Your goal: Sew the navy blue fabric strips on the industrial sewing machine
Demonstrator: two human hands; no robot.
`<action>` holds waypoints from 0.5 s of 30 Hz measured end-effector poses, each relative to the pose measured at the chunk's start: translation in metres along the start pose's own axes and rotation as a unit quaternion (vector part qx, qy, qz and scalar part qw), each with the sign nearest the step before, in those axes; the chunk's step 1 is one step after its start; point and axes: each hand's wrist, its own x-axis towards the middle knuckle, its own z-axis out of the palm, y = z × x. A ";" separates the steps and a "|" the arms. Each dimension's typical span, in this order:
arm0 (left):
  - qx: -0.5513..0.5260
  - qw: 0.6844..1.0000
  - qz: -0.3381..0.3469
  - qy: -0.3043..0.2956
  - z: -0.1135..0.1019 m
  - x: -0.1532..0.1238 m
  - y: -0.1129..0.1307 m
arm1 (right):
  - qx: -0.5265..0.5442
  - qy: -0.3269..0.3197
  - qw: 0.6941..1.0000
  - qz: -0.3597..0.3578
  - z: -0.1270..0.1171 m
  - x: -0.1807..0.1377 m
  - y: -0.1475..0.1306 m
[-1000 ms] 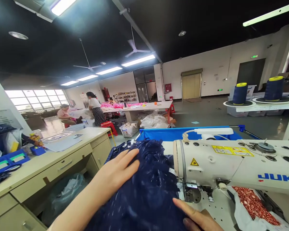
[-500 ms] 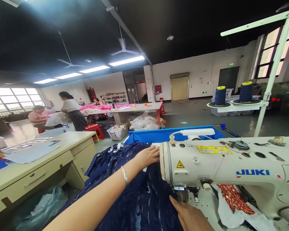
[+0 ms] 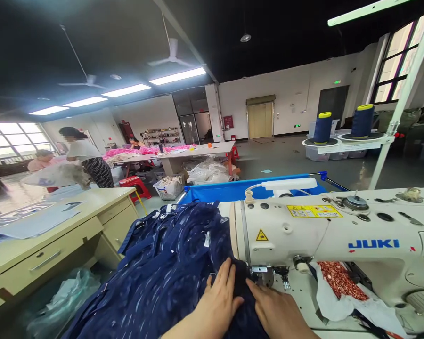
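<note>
- at far left, a person in a white top (image 3: 79, 149) is standing beyond the beige worktop (image 3: 99, 201), where a pale sheet (image 3: 38, 225) is lying.
- the navy fabric (image 3: 148, 282) is spreading in a thick, rumpled heap from left of centre to the needle end of the juki sewing machine (image 3: 316, 242).
- having been reaching forward beside the machine head half a second ago, the left hand (image 3: 219, 294) is now lying nearer on the fabric, its grip loose, fingers extended, pinching nothing visible.
- that change is bringing both hands together near the needle area, seemingly for smoothing or steadying the cloth there.
- the right hand (image 3: 277, 308) is touching the fabric's right edge with its forefinger; its thumb is hiding, so whether its grip is pinching cloth is unclear.
- farther right, red speckled material (image 3: 342, 281) is lying under the machine's arm.
</note>
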 end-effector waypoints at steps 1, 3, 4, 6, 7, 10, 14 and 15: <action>0.014 1.000 -0.012 0.005 0.001 0.001 -0.006 | 0.006 -0.002 1.000 0.002 0.000 -0.001 -0.001; 0.055 0.997 -0.016 0.044 -0.001 0.006 -0.021 | 0.014 -0.007 1.000 0.007 -0.001 -0.002 -0.002; 0.073 0.995 -0.008 0.067 -0.005 0.009 -0.028 | 0.015 -0.010 1.000 0.010 -0.002 -0.002 -0.002; 0.088 0.991 0.025 0.092 -0.017 0.015 -0.037 | 0.009 -0.014 1.000 0.012 -0.002 -0.001 -0.003; 0.086 0.992 0.039 0.089 -0.024 0.019 -0.039 | 0.004 -0.014 1.000 0.012 -0.002 -0.001 -0.002; 0.064 0.995 0.062 0.039 -0.044 0.029 -0.037 | -0.003 -0.001 1.000 0.011 -0.002 -0.001 -0.001; 0.050 0.996 0.060 0.034 -0.052 0.042 -0.034 | -0.018 0.019 1.000 0.005 0.001 -0.001 0.001; 0.046 0.996 0.058 0.040 -0.051 0.045 -0.033 | -0.021 0.022 1.000 0.004 0.002 -0.001 0.002</action>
